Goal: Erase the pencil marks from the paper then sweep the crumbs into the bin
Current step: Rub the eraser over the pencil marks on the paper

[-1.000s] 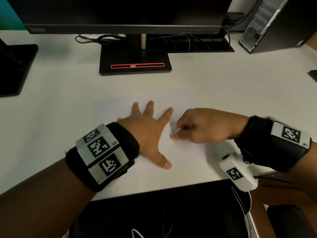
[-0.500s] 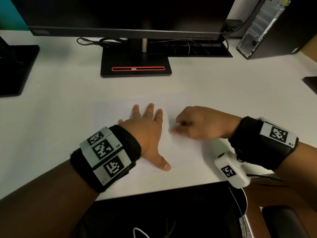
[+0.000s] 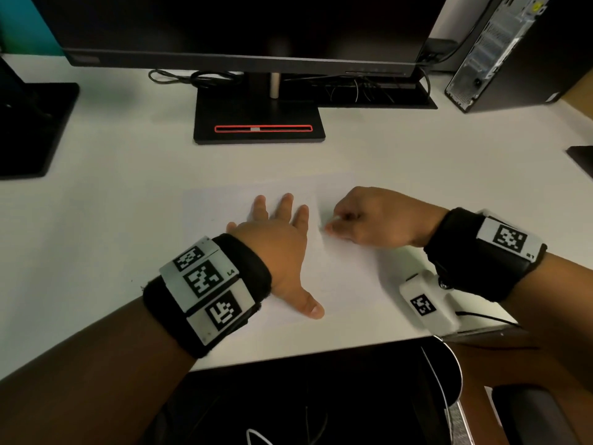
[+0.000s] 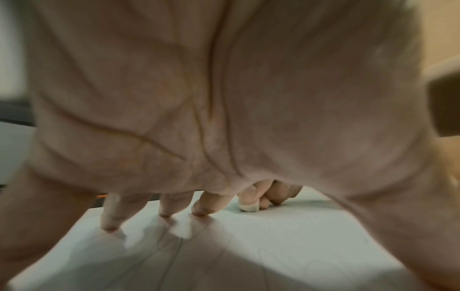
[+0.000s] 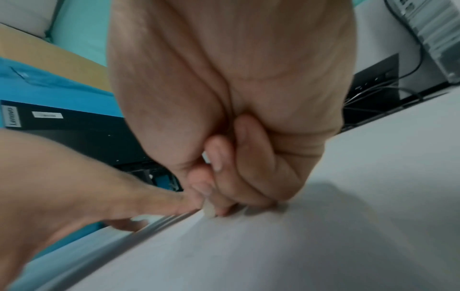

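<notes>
A white sheet of paper (image 3: 346, 277) lies on the white desk in front of me, with faint pencil lines (image 4: 169, 250) on it. My left hand (image 3: 276, 239) lies flat on the sheet, fingers spread and straight, its fingertips (image 4: 109, 226) pressing the paper (image 4: 286, 236). Just to its right, my right hand (image 3: 362, 220) is curled and pinches a small white eraser (image 5: 209, 210), whose end touches the paper (image 5: 273, 246). The eraser (image 4: 247, 207) also shows past my left fingers. A round dark bin (image 3: 321, 396) sits below the desk's near edge.
A monitor on a black stand (image 3: 259, 123) is at the back of the desk (image 3: 112, 220), with cables behind it. A computer tower (image 3: 500, 53) stands at the back right and a second black stand (image 3: 29, 130) at the left.
My right hand with the eraser has shifted slightly away from me along the paper. The left fingers have drawn closer together; the palm stays pressed down.
</notes>
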